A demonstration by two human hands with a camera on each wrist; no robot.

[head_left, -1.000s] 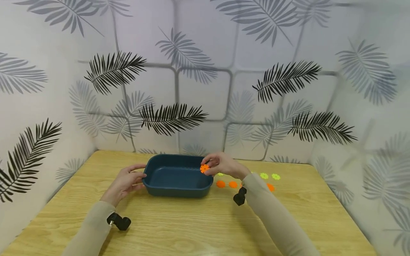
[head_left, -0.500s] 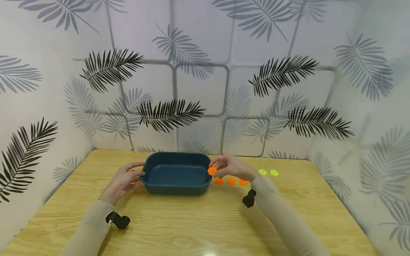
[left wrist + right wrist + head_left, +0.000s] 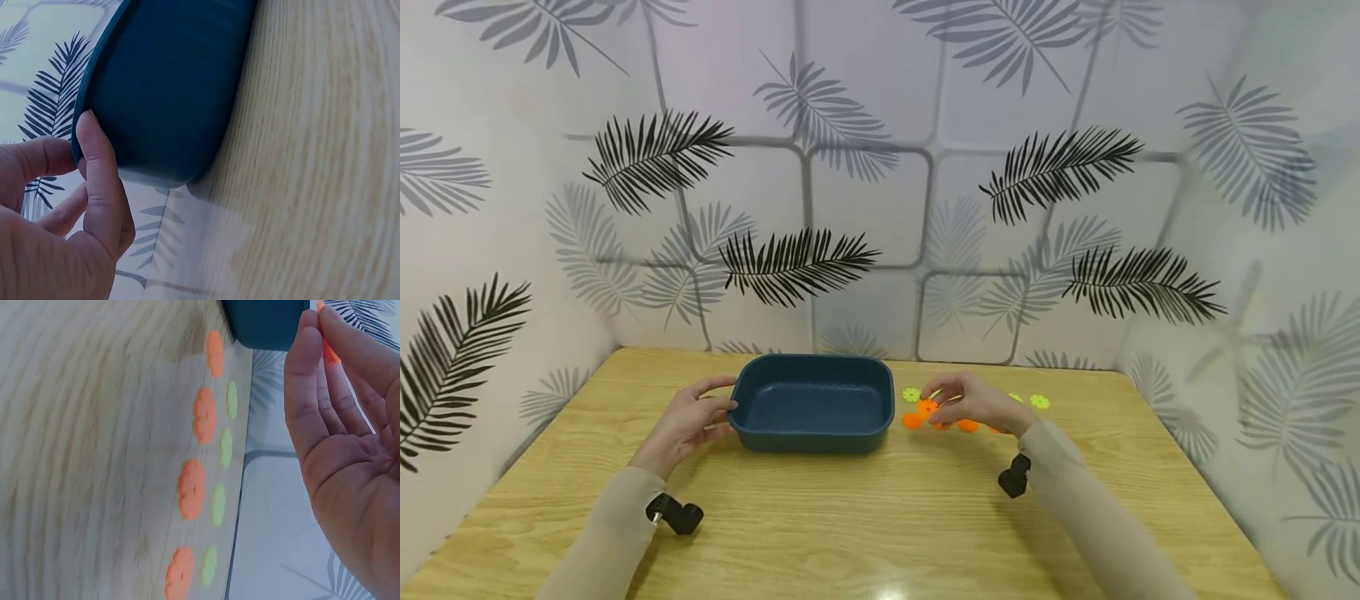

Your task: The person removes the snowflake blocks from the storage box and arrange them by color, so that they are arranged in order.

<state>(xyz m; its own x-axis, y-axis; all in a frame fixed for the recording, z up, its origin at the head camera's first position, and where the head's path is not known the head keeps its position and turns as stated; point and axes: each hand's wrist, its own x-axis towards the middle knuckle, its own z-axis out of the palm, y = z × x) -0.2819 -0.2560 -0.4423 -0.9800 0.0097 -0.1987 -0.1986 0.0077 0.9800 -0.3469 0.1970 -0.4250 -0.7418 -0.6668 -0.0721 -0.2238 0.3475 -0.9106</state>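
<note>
My left hand (image 3: 687, 423) pinches the left end of a dark blue rectangular basin (image 3: 812, 442) by its rim; in the left wrist view the thumb (image 3: 99, 150) lies against the basin wall. To the right of the basin, my right hand (image 3: 981, 402) holds an orange flower-shaped plastic piece (image 3: 927, 407) between thumb and fingertips, raised over the table. Below that hand, several more orange flower-shaped pieces (image 3: 192, 489) lie in a row. Behind them runs a row of several yellow-green flower-shaped pieces (image 3: 218, 503). The basin's visible floor is bare.
The wood-grain table (image 3: 820, 525) ends at a patterned wall (image 3: 865, 208) close behind the basin and the rows. A black camera mount is strapped to each wrist, the right mount (image 3: 1015, 477) hanging near the tabletop.
My right hand has moved right, from over the basin's right rim to above the rows, with the orange flower-shaped piece still pinched. My left hand stays on the basin; the head view shifts slightly.
</note>
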